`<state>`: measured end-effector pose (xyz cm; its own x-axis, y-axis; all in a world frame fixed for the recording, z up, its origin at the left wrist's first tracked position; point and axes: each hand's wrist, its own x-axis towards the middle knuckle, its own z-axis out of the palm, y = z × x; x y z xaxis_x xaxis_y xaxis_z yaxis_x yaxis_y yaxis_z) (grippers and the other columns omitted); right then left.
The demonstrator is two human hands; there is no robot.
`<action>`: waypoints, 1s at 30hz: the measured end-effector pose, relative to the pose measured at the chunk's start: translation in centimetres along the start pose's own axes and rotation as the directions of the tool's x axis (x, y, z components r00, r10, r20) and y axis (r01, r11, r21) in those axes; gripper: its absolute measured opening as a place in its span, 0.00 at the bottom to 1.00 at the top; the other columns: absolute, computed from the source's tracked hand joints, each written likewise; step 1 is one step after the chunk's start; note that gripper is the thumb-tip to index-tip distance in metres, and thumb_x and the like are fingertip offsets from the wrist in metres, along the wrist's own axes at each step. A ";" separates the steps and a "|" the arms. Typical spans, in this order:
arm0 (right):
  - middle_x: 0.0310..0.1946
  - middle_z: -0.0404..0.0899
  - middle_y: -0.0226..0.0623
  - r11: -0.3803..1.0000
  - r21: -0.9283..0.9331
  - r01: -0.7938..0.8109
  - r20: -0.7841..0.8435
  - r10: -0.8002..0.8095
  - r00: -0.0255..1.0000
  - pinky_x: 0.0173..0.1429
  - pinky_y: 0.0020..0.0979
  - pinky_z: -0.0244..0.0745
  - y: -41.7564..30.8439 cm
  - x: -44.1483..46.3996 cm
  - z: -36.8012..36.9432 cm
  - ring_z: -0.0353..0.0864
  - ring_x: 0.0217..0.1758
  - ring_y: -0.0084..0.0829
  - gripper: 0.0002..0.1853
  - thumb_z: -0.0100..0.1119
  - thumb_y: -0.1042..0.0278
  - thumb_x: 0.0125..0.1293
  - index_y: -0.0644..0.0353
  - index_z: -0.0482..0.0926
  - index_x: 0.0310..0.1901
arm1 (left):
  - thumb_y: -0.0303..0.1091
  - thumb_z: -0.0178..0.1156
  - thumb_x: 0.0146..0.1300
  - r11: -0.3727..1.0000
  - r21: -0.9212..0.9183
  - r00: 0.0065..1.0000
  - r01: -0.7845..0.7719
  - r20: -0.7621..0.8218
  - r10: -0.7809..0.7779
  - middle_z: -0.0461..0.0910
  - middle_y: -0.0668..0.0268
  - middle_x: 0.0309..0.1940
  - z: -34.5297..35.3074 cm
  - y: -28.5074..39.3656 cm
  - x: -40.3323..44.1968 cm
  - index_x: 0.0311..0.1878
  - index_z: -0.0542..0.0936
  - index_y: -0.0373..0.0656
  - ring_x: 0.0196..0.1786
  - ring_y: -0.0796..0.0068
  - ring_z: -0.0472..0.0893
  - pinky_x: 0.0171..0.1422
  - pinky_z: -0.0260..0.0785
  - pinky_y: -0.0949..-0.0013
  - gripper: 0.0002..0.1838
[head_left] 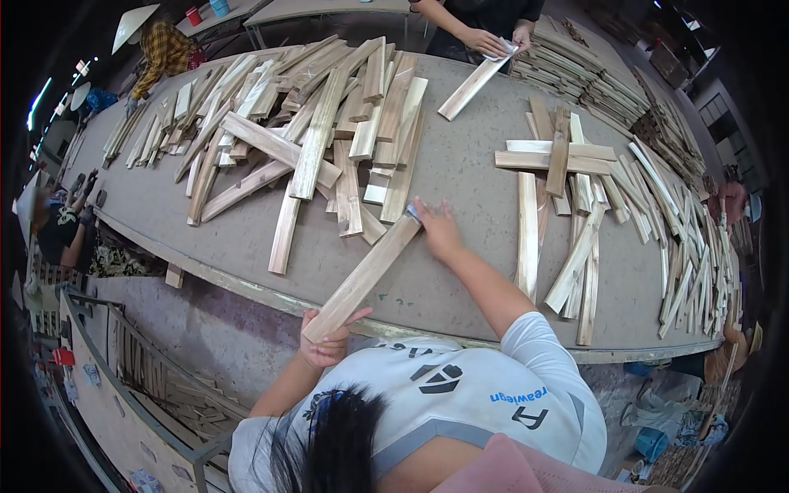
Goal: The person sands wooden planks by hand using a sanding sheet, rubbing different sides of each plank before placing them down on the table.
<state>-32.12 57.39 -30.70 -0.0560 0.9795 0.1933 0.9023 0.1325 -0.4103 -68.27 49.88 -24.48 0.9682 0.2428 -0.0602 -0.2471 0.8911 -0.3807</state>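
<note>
A long wooden slat (362,279) lies slantwise over the table's near edge. My left hand (325,341) grips its near end, fingers around the wood. At the far end my right hand (438,230) presses a small pale blue-white cloth (412,214) onto the slat, with some fingers spread beside it on the tabletop. Just beyond the slat, a large heap of loose wooden slats (316,156) reaches toward the far left. To the right lies another group of slats (526,230), some crossed over each other.
Across the table (460,287), a co-worker's hands (493,41) hold a slat (472,89) and a white cloth. Stacked boards (579,74) stand at the back right. More people are at the left. A wooden-sided bin (131,394) stands below the near edge at the left.
</note>
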 end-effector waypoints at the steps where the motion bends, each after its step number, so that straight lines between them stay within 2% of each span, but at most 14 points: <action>1: 0.67 0.76 0.44 0.998 -0.013 0.069 -0.022 -0.069 0.997 0.84 0.55 0.46 -0.7 0.1 0.2 0.74 0.71 0.45 0.32 0.39 0.82 0.72 0.48 0.62 0.76 | 0.49 0.59 0.60 1.000 -0.006 1.000 0.001 0.012 -0.001 0.68 0.63 0.22 -0.2 -0.4 0.0 0.81 0.38 0.36 0.13 0.82 0.65 0.16 0.62 0.83 0.56; 5: 0.68 0.75 0.44 0.950 0.119 0.289 0.207 -0.308 0.929 0.83 0.53 0.49 -3.5 -1.7 -1.0 0.73 0.72 0.47 0.32 0.41 0.82 0.71 0.50 0.63 0.76 | 0.49 0.59 0.60 0.999 -0.039 1.000 -0.020 0.020 0.021 0.68 0.63 0.23 -1.6 -0.9 0.0 0.82 0.41 0.40 0.12 0.82 0.64 0.15 0.62 0.82 0.54; 7: 0.67 0.75 0.48 0.921 -0.151 -0.359 0.101 0.376 0.921 0.80 0.52 0.55 -1.2 -1.3 -3.5 0.78 0.67 0.41 0.34 0.43 0.82 0.68 0.53 0.63 0.76 | 0.49 0.59 0.60 0.995 0.102 1.000 -0.002 -0.022 0.004 0.68 0.64 0.24 -0.6 -1.2 0.4 0.82 0.44 0.41 0.13 0.82 0.63 0.15 0.61 0.81 0.52; 8: 0.68 0.75 0.45 0.881 -0.111 -0.459 0.033 0.465 0.885 0.80 0.48 0.57 0.5 -2.5 -4.5 0.73 0.71 0.45 0.37 0.43 0.84 0.65 0.54 0.60 0.78 | 0.49 0.59 0.60 0.968 0.250 0.998 0.016 -0.065 0.000 0.67 0.64 0.24 0.1 -1.1 0.5 0.82 0.48 0.42 0.13 0.82 0.63 0.14 0.61 0.81 0.51; 11: 0.72 0.72 0.40 0.843 0.402 -0.356 -0.239 0.472 0.849 0.70 0.37 0.70 7.5 -7.6 -7.5 0.68 0.76 0.40 0.46 0.38 0.90 0.55 0.55 0.54 0.80 | 0.49 0.58 0.59 0.750 0.643 0.917 0.154 -0.375 0.133 0.66 0.65 0.25 -0.9 -0.7 0.8 0.80 0.54 0.44 0.14 0.81 0.62 0.13 0.59 0.80 0.47; 12: 0.74 0.69 0.39 0.650 0.674 -0.352 -0.201 0.619 0.759 0.64 0.33 0.71 7.2 -8.1 -10.1 0.67 0.76 0.35 0.48 0.37 0.91 0.52 0.55 0.55 0.80 | 0.44 0.60 0.59 0.676 0.715 0.935 0.179 -0.338 0.110 0.69 0.65 0.31 -0.7 -0.1 1.3 0.79 0.56 0.44 0.21 0.80 0.69 0.19 0.64 0.79 0.45; 14: 0.77 0.63 0.36 0.341 0.922 -0.184 -0.142 0.740 0.658 0.56 0.28 0.71 4.6 -9.4 -16.2 0.66 0.76 0.28 0.50 0.36 0.91 0.48 0.56 0.56 0.80 | 0.42 0.64 0.57 0.112 0.927 0.864 0.357 -0.373 0.339 0.76 0.59 0.39 1.5 0.0 5.9 0.79 0.57 0.42 0.36 0.73 0.76 0.45 0.73 0.70 0.46; 16: 0.79 0.60 0.37 0.251 0.967 0.038 -0.211 0.713 0.669 0.56 0.29 0.71 3.8 -10.8 -19.3 0.67 0.75 0.28 0.51 0.38 0.91 0.48 0.54 0.56 0.80 | 0.46 0.64 0.64 -0.513 0.841 0.938 0.170 0.021 0.345 0.74 0.51 0.54 0.7 -0.5 11.7 0.79 0.56 0.42 0.52 0.67 0.76 0.60 0.71 0.64 0.45; 18: 0.78 0.61 0.37 0.101 0.974 0.203 -0.214 0.705 0.676 0.57 0.31 0.71 3.3 -11.6 -20.6 0.68 0.74 0.29 0.51 0.39 0.91 0.48 0.54 0.56 0.80 | 0.50 0.64 0.67 -0.569 0.793 0.973 0.216 -0.124 0.195 0.70 0.47 0.65 3.8 -1.7 16.2 0.79 0.57 0.43 0.67 0.58 0.71 0.72 0.64 0.58 0.44; 20: 0.77 0.62 0.38 -0.074 0.911 0.405 -0.224 0.737 0.638 0.61 0.35 0.70 0.4 -11.9 -22.9 0.70 0.70 0.31 0.50 0.43 0.88 0.49 0.53 0.56 0.80 | 0.47 0.63 0.69 -0.957 0.291 0.940 0.007 0.325 0.106 0.69 0.48 0.70 4.0 0.3 19.3 0.76 0.64 0.45 0.72 0.53 0.69 0.73 0.64 0.55 0.35; 23: 0.78 0.61 0.34 -0.061 0.895 0.443 -0.256 0.742 0.619 0.62 0.35 0.70 0.5 -14.1 -23.7 0.68 0.70 0.30 0.50 0.46 0.85 0.51 0.52 0.54 0.81 | 0.46 0.64 0.65 -0.889 -0.030 0.712 0.458 0.610 0.346 0.69 0.58 0.71 12.1 6.4 19.7 0.69 0.72 0.47 0.71 0.57 0.70 0.70 0.65 0.48 0.30; 25: 0.79 0.58 0.30 -0.035 0.904 0.426 -0.275 0.715 0.642 0.61 0.33 0.69 2.0 -15.7 -23.2 0.66 0.72 0.28 0.50 0.49 0.82 0.51 0.52 0.54 0.81 | 0.44 0.66 0.63 -0.504 -0.060 0.389 0.862 0.716 0.579 0.69 0.59 0.71 13.9 12.6 19.3 0.67 0.74 0.47 0.72 0.60 0.68 0.68 0.66 0.46 0.30; 28: 0.80 0.57 0.29 0.016 0.913 0.408 -0.274 0.766 0.582 0.61 0.33 0.69 2.5 -16.6 -22.3 0.66 0.72 0.27 0.50 0.49 0.83 0.50 0.50 0.55 0.81 | 0.44 0.66 0.63 -0.389 0.029 0.298 0.921 0.590 0.750 0.73 0.56 0.66 16.2 15.8 15.5 0.65 0.75 0.45 0.67 0.55 0.74 0.64 0.70 0.45 0.28; 30: 0.80 0.58 0.29 -0.010 0.905 0.425 -0.267 0.764 0.587 0.61 0.34 0.70 2.1 -16.9 -22.0 0.67 0.71 0.27 0.50 0.48 0.84 0.50 0.49 0.55 0.81 | 0.42 0.62 0.67 -0.551 0.056 0.472 0.833 0.447 0.760 0.80 0.52 0.55 16.3 17.8 13.4 0.64 0.74 0.39 0.56 0.51 0.82 0.58 0.76 0.54 0.27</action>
<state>-19.94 37.81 -15.24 0.7708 0.6359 0.0384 -0.4194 0.5519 -0.7208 -60.29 75.20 -17.04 0.2524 0.9629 0.0950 0.9403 -0.2673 0.2108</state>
